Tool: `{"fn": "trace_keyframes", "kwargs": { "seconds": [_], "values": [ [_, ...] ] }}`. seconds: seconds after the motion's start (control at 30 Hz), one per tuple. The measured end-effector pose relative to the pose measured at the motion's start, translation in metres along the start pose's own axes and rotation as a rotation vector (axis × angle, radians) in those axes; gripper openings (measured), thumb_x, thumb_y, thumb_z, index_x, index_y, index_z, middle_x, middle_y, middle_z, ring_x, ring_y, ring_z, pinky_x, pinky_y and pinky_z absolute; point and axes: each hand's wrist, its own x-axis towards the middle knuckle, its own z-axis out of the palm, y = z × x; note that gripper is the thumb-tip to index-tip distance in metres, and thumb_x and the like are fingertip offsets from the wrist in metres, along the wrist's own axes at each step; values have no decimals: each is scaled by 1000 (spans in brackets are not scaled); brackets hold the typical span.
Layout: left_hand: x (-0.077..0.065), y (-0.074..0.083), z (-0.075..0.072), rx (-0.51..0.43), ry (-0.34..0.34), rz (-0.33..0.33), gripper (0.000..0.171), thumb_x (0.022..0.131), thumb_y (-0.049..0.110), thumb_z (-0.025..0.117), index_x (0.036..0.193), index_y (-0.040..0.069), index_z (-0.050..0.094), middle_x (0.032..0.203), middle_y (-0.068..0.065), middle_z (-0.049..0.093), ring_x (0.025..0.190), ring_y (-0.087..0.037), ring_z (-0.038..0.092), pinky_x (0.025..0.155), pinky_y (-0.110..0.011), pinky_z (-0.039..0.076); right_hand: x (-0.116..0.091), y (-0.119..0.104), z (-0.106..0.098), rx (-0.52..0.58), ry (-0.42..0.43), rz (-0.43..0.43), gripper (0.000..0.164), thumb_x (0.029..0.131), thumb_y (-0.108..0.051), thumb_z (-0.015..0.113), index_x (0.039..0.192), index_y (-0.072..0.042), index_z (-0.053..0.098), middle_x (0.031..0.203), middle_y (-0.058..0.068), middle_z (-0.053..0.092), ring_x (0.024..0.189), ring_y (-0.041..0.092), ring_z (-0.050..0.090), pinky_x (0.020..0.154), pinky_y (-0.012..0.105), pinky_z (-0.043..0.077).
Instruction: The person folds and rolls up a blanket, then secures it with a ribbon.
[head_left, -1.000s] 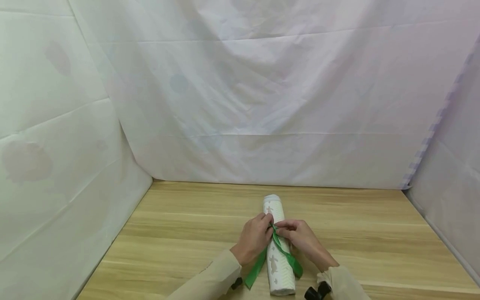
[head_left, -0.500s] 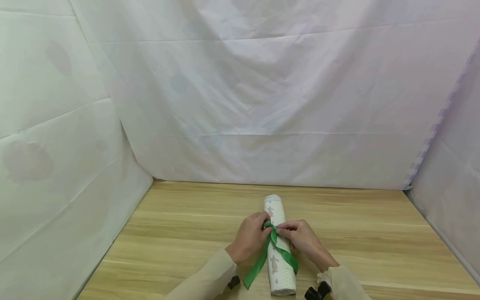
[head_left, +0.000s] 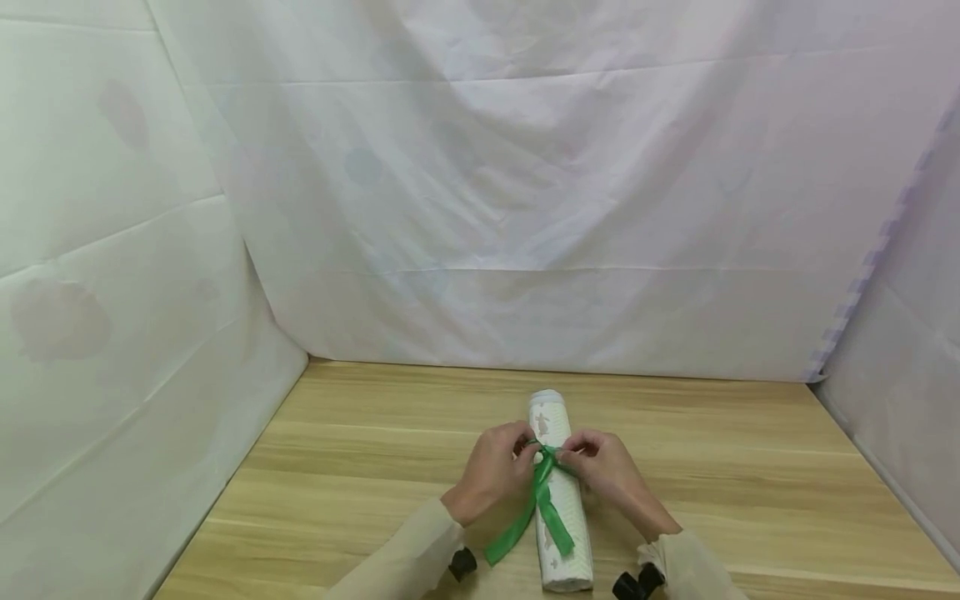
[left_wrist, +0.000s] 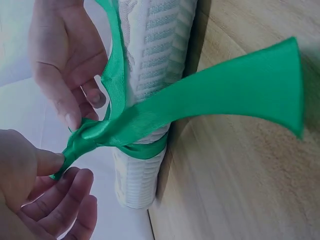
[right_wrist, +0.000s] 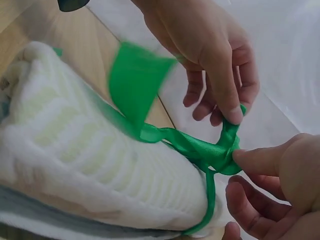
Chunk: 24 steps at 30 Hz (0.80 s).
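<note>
A rolled white towel (head_left: 576, 504) with grey-brown rabbit shapes lies lengthwise on the table. Green ribbon (left_wrist: 155, 110) goes round its middle and crosses in a knot on top. On the left side of that knot, my left hand (head_left: 491, 468) pinches a piece of ribbon between thumb and fingers. My right hand (head_left: 606, 473) pinches the ribbon on the right side, thumb against the folded part in the right wrist view. Two ribbon tails hang toward me: one reaches the table left of the roll, the other lies over the towel.
The wood-grain table (head_left: 360, 433) is enclosed by white cloth at the back (head_left: 480, 208) and both sides. Black wrist-worn devices (head_left: 462, 564) sit by the light sleeves (head_left: 412, 550).
My left hand has shifted slightly left, drawing ribbon out from the knot. The right tail has swung from the towel's right edge to its middle. The roll stays almost still.
</note>
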Motion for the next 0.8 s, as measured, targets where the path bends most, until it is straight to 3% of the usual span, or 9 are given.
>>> {"fn": "trace_keyframes", "kwargs": {
  "seconds": [0.57,0.8],
  "values": [
    [-3,-6,-1,-17,-22,-84,6,94,9,67,89,11,66,78,2,67,69,-2,56,61,-17,47,1,-3,-16,-88,-8,-10,6,95,-6,64,90,-6,66,80,6,68,70,21,61,57,26,49],
    [-6,-13,-2,-101,-78,-146,5,97,8,63,92,9,65,82,-3,68,71,-3,55,64,-18,48,0,1,-24,-117,-18,-13,7,97,-8,61,91,-5,64,83,10,69,71,23,62,59,27,49]
  ]
}}
